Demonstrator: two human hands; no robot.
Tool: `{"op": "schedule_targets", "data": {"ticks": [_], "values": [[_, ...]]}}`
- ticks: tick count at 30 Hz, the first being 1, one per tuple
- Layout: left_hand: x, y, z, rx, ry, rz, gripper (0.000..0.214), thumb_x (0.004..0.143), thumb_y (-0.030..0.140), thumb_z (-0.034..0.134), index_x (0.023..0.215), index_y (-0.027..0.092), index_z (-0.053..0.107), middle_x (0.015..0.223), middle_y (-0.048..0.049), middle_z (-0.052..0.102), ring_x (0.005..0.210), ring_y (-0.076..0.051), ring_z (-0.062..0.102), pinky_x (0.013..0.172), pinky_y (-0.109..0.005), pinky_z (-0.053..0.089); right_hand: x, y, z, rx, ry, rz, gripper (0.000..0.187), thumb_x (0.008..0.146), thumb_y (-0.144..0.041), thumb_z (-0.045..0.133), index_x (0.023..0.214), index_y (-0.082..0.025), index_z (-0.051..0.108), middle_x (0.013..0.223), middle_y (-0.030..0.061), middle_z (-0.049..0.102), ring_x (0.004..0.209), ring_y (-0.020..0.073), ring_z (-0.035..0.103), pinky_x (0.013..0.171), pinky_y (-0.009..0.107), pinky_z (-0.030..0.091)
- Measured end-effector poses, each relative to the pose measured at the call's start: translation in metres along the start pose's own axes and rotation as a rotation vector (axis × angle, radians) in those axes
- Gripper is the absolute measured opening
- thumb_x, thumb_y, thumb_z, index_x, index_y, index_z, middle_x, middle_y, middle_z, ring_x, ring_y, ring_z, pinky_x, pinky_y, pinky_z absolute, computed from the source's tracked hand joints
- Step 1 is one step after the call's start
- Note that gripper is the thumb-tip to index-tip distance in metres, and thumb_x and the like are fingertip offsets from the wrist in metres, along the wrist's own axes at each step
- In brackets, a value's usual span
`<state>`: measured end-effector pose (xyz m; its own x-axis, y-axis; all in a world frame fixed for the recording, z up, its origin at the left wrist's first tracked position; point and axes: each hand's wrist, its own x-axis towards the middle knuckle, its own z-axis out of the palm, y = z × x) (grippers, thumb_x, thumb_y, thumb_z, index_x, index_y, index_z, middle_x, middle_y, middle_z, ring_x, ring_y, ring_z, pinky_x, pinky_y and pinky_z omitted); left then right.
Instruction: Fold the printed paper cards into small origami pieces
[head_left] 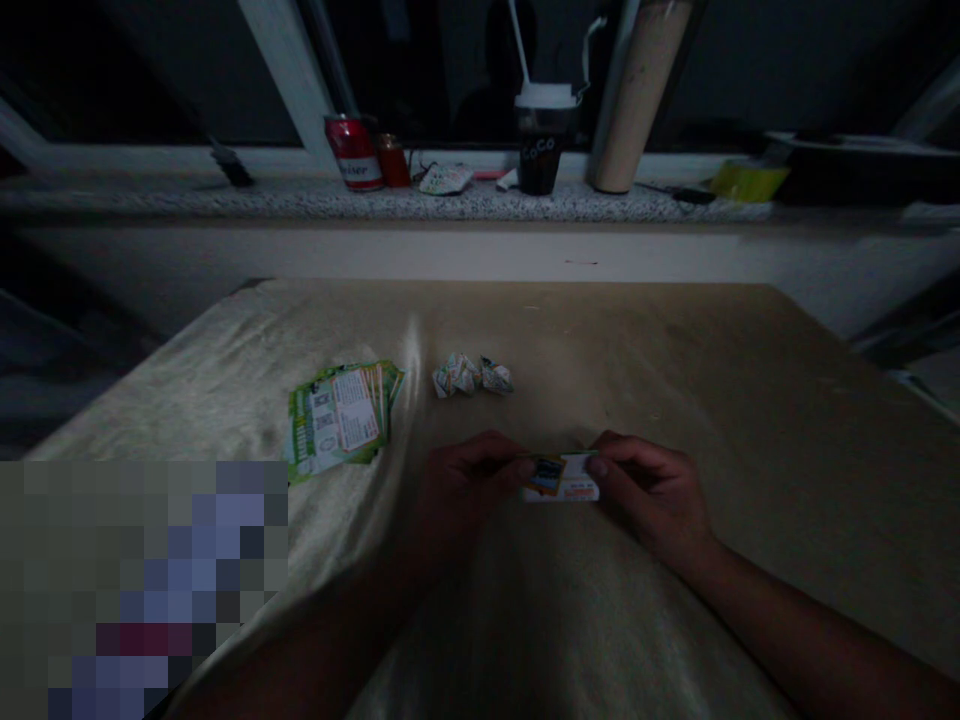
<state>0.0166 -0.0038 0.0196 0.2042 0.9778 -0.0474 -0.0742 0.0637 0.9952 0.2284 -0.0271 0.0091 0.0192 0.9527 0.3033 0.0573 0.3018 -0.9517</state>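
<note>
My left hand [480,475] and my right hand [649,485] hold a small printed paper flyer [570,480] between them, thumbs on top at its two ends. The flyer is mostly white with a dark picture in an orange frame, and it looks folded. Left of my hands lies a fanned stack of green and white printed flyers [337,415]. Two crumpled paper balls [456,375] [496,376] rest side by side beyond my left hand. The fingers under the held flyer are mostly hidden.
A beige cloth covers the table [600,340]. On the speckled windowsill [285,200] behind it stand a red can [354,153], an orange-red jar [393,160], a dark lidded cup [540,145] with a straw, and a tall tan cylinder [641,95]. The lower left corner is pixelated.
</note>
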Motion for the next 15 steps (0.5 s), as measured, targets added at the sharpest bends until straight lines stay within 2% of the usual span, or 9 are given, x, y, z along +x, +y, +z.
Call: {"op": "schedule_targets", "data": {"ticks": [7, 15], "values": [[-0.0003, 0.0016, 0.0005, -0.031, -0.026, 0.005, 0.006, 0.076, 0.025, 0.079, 0.075, 0.020, 0.077, 0.076, -0.0002, 0.075, 0.073, -0.015, 0.070, 0.070, -0.026, 0.058, 0.0008, -0.0005, 0.0005, 0.013, 0.013, 0.025, 0.015, 0.084, -0.031, 0.076, 0.074, -0.020, 0.074, 0.066, 0.0018, 0.067, 0.059, 0.0145, 0.060, 0.053, 0.027, 0.048], [0.0000, -0.0035, -0.0019, -0.043, -0.032, 0.065, 0.004, 0.078, 0.022, 0.080, 0.076, 0.019, 0.077, 0.075, 0.0016, 0.071, 0.072, -0.011, 0.068, 0.067, -0.020, 0.055, -0.0009, 0.0012, 0.0000, 0.010, 0.048, 0.025, 0.005, 0.081, -0.024, 0.078, 0.078, -0.021, 0.075, 0.068, 0.0012, 0.070, 0.059, 0.0138, 0.062, 0.052, 0.024, 0.049]]}}
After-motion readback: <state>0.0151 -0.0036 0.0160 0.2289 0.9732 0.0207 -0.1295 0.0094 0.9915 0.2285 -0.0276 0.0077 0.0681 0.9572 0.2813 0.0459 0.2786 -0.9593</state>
